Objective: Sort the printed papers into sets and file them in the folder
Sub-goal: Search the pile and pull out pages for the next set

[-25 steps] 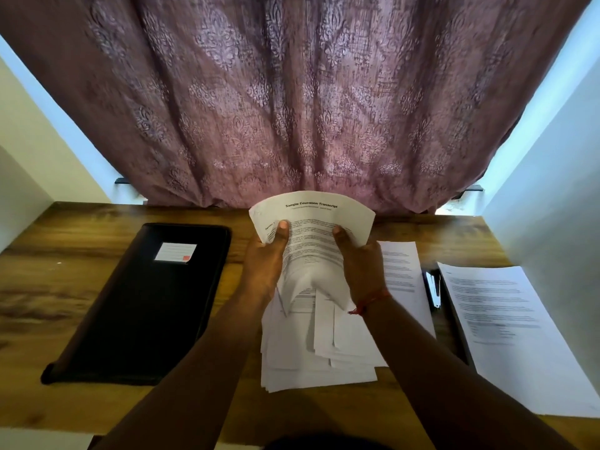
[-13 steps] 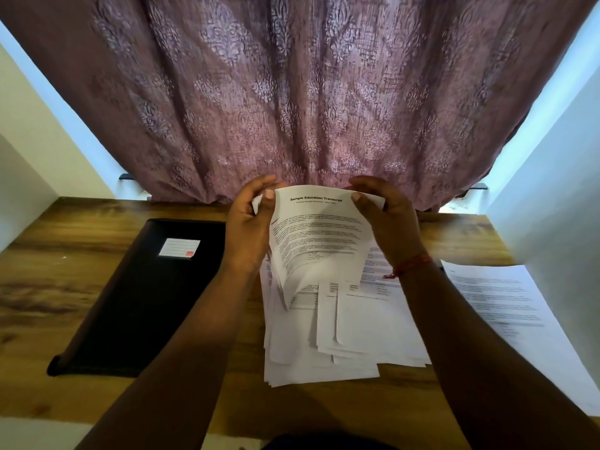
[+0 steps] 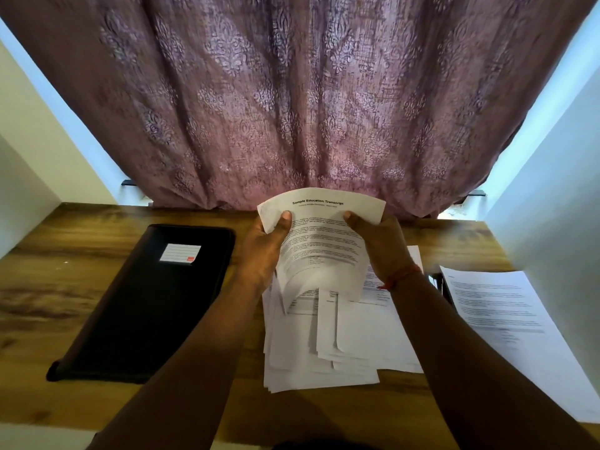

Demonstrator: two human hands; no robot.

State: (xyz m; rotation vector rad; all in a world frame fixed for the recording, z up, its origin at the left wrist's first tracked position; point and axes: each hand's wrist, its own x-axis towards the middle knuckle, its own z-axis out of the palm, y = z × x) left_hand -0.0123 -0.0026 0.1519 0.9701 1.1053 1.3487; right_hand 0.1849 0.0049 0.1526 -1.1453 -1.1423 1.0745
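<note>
Both hands hold a printed sheet above the paper pile.
Left hand (image 3: pixel 263 254) and right hand (image 3: pixel 386 248) pinch the sheet (image 3: pixel 319 245) by its sides, thumbs on top; the pile (image 3: pixel 328 349) lies on the table (image 3: pixel 52 287), closed black folder (image 3: pixel 146 303) to its left, another sheet (image 3: pixel 506 323) to its right.

The right hand (image 3: pixel 386 248) and its forearm are covering most of a dark item (image 3: pixel 440 284) beside the pile of papers (image 3: pixel 324 362); what it is can't be told. The right-hand sheet (image 3: pixel 506 323) is running off the frame's edge, its print blurring beyond reading.
</note>
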